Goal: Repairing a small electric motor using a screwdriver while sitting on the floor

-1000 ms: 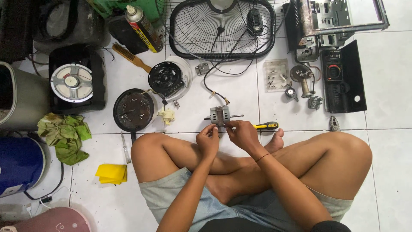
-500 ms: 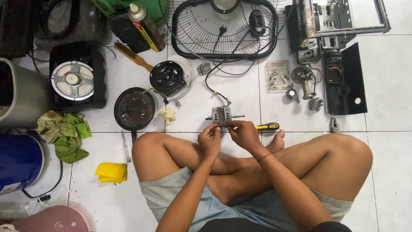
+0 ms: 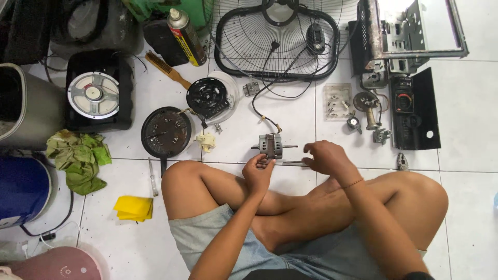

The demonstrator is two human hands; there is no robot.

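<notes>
Now I am pinching the fan motor (image 3: pixel 271 145) with my left hand (image 3: pixel 258 173); my right hand (image 3: pixel 324 157), fingers loosely curled, is hovering over the screwdriver (image 3: pixel 294 163), so the motor may be tipping unsupported.

You have a small grey metal fan motor (image 3: pixel 271 145) lying shaft-sideways on white tile, its wire trailing toward eleven o'clock.

The left hand (image 3: pixel 258 173) touches the small fan motor (image 3: pixel 271 145) just above its fingertips. The right hand (image 3: pixel 324 157) hovers beside the motor's shaft, fingers spread, above a thin metal tool (image 3: pixel 294 163).
</notes>
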